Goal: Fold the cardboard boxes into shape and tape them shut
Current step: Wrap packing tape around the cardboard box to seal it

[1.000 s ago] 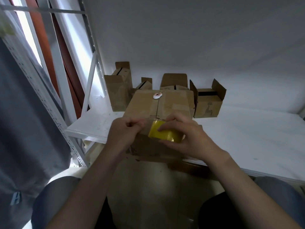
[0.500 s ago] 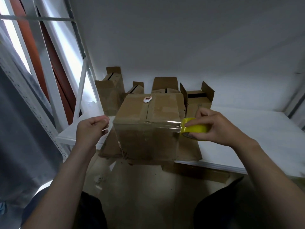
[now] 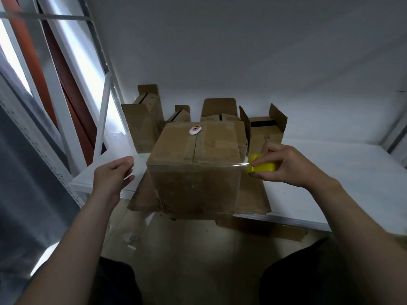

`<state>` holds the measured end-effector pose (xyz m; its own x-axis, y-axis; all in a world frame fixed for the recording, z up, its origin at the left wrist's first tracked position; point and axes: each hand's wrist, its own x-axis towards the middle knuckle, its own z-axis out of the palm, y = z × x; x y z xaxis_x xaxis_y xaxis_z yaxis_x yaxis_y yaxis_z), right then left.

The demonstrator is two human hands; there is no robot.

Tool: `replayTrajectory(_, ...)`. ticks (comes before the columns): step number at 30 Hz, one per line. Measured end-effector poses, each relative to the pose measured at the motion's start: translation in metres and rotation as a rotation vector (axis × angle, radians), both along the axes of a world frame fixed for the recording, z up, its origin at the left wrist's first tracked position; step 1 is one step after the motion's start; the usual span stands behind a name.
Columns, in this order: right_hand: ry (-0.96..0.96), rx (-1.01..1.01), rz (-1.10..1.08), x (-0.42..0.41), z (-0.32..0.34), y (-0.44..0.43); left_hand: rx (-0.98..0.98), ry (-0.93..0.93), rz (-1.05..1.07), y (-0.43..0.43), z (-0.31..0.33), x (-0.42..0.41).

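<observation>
Plain pale wall (image 3: 242, 51) and smooth white shelf (image 3: 330, 172) beyond the hands. Between them, closed square box (image 3: 193, 188) of matte brown cardboard, with open-flapped boxes (image 3: 266, 133) behind. Left hand (image 3: 112, 177) pinching glossy clear tape (image 3: 220, 165) stretched across the box's upper front edge. Right hand (image 3: 284, 166) gripping the yellow tape roll (image 3: 262, 167).

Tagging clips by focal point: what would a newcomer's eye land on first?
A closed brown cardboard box sits centre on the white shelf. A clear tape strip stretches across its front top edge, from the left hand to the yellow tape roll gripped by the right hand. Open brown boxes stand behind.
</observation>
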<state>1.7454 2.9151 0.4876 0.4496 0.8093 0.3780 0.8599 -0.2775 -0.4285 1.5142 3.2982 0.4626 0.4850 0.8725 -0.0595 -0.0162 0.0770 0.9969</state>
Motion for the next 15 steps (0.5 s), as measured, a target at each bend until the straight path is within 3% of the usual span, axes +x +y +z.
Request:
replayTrajectory(9, -0.004, 0.014, -0.008, 0.014, -0.021, 0.019, -0.125, 0.07, -0.06, -0.015, -0.016, 0.034)
replayTrajectory(15, -0.058, 0.05, -0.014, 0.012, -0.03, 0.034, 0.174, 0.129, -0.007, -0.02, -0.026, 0.047)
